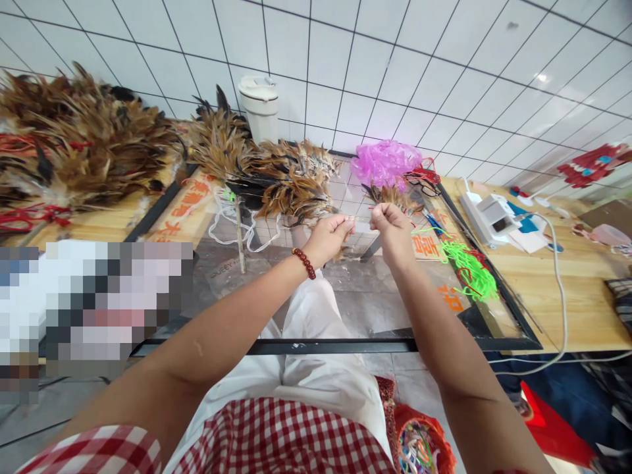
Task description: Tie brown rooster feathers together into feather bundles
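Observation:
My left hand [332, 238], with a beaded bracelet at the wrist, is closed in a pinch above the glass-topped table. My right hand [394, 232] pinches opposite it, a short gap away. Between the fingertips of both runs a thin, whitish, see-through strip [364, 226], held taut. Just behind my right hand is a small bunch of brown feathers [392, 196]; whether the fingers touch it I cannot tell. Larger bundles of brown and black feathers [296, 187] lie beyond my left hand. A loose white ribbon [254, 240] and a thin stick [240, 237] lie left of it.
A white tumbler [260, 108] and crumpled purple plastic [385, 163] stand against the tiled wall. Bright green cord [469, 270] lies right, near a power strip [486, 217] with a white cable. A big feather pile [99, 145] fills the left. A black frame edge [336, 346] borders the glass.

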Demonstrator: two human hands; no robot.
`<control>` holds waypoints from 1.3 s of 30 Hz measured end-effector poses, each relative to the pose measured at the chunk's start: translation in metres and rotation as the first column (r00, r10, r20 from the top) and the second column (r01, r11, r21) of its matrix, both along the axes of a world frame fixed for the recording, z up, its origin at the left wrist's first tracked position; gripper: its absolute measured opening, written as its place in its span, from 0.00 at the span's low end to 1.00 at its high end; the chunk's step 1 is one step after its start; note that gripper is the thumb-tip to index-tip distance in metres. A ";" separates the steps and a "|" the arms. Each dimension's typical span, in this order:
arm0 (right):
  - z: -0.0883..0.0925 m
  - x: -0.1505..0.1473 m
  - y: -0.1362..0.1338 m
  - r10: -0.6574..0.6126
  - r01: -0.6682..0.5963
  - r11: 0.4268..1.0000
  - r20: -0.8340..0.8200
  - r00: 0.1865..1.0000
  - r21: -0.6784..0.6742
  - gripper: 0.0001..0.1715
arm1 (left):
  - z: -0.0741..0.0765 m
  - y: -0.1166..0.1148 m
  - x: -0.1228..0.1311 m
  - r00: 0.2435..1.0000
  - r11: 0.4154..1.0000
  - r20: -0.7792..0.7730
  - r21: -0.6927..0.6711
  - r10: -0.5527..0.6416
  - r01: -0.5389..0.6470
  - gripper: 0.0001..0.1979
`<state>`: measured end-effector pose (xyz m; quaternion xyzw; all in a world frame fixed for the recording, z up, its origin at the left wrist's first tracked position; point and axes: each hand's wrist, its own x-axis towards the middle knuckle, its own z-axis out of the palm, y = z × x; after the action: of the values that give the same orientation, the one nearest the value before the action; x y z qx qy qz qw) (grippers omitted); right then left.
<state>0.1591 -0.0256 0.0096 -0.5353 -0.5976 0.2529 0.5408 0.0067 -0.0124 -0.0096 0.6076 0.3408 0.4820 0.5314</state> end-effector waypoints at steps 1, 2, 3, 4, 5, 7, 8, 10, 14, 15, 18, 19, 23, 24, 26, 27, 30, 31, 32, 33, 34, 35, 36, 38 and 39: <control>-0.001 0.004 0.002 -0.012 0.012 1.000 -0.012 1.000 -0.020 0.18 | 0.001 -0.001 0.000 1.000 1.000 0.012 -0.006 0.000 0.000 0.14; -0.002 0.007 0.003 -0.003 0.002 0.999 -0.018 1.000 -0.045 0.19 | 0.002 -0.002 0.000 1.000 1.000 0.030 -0.017 -0.001 0.002 0.14; -0.002 0.009 0.004 0.025 -0.026 0.998 -0.022 0.999 -0.062 0.18 | 0.004 -0.003 0.000 0.999 0.999 0.052 -0.036 -0.011 0.013 0.14; -0.002 0.010 0.004 0.068 -0.069 0.996 -0.026 0.997 -0.061 0.18 | 0.005 -0.004 0.001 0.996 0.997 0.082 -0.067 -0.027 0.033 0.14; -0.001 0.010 0.004 0.118 -0.120 0.992 -0.029 0.993 -0.043 0.18 | 0.007 -0.006 0.001 0.992 0.992 0.115 -0.107 -0.052 0.064 0.14; 0.000 0.008 0.001 0.224 -0.224 0.975 -0.009 0.975 0.002 0.20 | 0.010 -0.009 0.002 0.976 0.972 0.187 -0.184 -0.110 0.145 0.13; 0.002 0.006 0.000 0.265 -0.266 0.964 0.018 0.964 0.014 0.21 | 0.011 -0.010 0.002 0.966 0.961 0.218 -0.209 -0.138 0.184 0.13; 0.004 0.002 -0.004 0.307 -0.310 0.951 0.082 0.948 0.025 0.20 | 0.013 -0.011 0.003 0.948 0.945 0.262 -0.223 -0.180 0.241 0.13; 0.007 -0.002 -0.011 0.270 -0.297 0.948 0.203 0.941 0.117 0.22 | 0.016 -0.012 0.003 0.920 0.926 0.332 -0.233 -0.210 0.296 0.14; 0.008 -0.002 -0.012 0.253 -0.294 0.945 0.247 0.936 0.147 0.23 | 0.016 -0.012 0.003 0.918 0.927 0.342 -0.237 -0.201 0.292 0.14; 0.009 -0.004 -0.015 0.219 -0.302 0.938 0.387 0.895 0.169 0.25 | 0.015 -0.012 0.004 0.929 0.933 0.338 -0.261 -0.152 0.247 0.17; 0.009 -0.004 -0.015 0.222 -0.309 0.938 0.417 0.882 0.155 0.25 | 0.014 -0.011 0.004 0.934 0.935 0.329 -0.267 -0.140 0.234 0.17; 0.009 -0.004 -0.014 0.288 -0.348 0.933 0.396 0.872 0.087 0.26 | 0.012 -0.011 0.005 0.947 0.941 0.300 -0.273 -0.113 0.199 0.17; 0.009 -0.003 -0.013 0.307 -0.355 0.932 0.359 0.881 0.074 0.26 | 0.012 -0.011 0.005 0.948 0.942 0.299 -0.271 -0.112 0.197 0.16; 0.008 -0.001 -0.011 0.343 -0.367 0.929 0.250 0.906 0.055 0.25 | 0.012 -0.010 0.005 0.944 0.942 0.305 -0.262 -0.126 0.211 0.14; 0.007 0.000 -0.010 0.358 -0.373 0.927 0.188 0.914 0.045 0.25 | 0.012 -0.009 0.004 0.940 0.940 0.310 -0.255 -0.142 0.226 0.14; 0.003 0.002 -0.007 0.396 -0.396 0.918 0.047 0.917 0.006 0.22 | 0.010 -0.008 0.004 0.936 0.941 0.303 -0.226 -0.177 0.251 0.14; 0.001 0.002 -0.006 0.395 -0.395 0.918 0.016 0.918 -0.007 0.21 | 0.009 -0.007 0.003 0.942 0.948 0.283 -0.208 -0.179 0.242 0.15; 0.000 0.002 -0.005 0.387 -0.387 0.922 -0.010 0.922 -0.018 0.20 | 0.008 -0.006 0.003 0.950 0.956 0.256 -0.184 -0.177 0.228 0.15; -0.001 0.002 -0.004 0.374 -0.375 0.927 -0.034 0.927 -0.022 0.18 | 0.007 -0.006 0.002 0.959 0.965 0.224 -0.156 -0.174 0.212 0.16; -0.002 0.002 -0.004 0.358 -0.360 0.933 -0.055 0.932 -0.020 0.16 | 0.006 -0.005 0.002 0.966 0.972 0.193 -0.129 -0.171 0.198 0.16; -0.002 0.002 -0.003 0.344 -0.345 0.938 -0.068 0.937 -0.012 0.15 | 0.005 -0.004 0.001 0.971 0.976 0.163 -0.105 -0.172 0.191 0.16; -0.002 0.002 -0.003 0.335 -0.336 0.942 -0.075 0.939 -0.003 0.14 | 0.005 -0.003 0.000 0.974 0.978 0.140 -0.088 -0.175 0.189 0.16; -0.001 0.003 -0.003 0.342 -0.343 0.939 -0.077 0.937 0.006 0.16 | 0.006 -0.002 -0.002 0.976 0.978 0.106 -0.070 -0.190 0.198 0.17; 0.000 0.004 -0.004 0.356 -0.357 0.934 -0.067 0.932 0.001 0.17 | 0.007 -0.002 -0.003 0.975 0.975 0.091 -0.065 -0.204 0.210 0.18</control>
<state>0.1629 -0.0292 0.0099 -0.4124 -0.6651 0.3678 0.5023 0.0035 -0.0142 -0.0025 0.5989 0.2709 0.4358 0.6148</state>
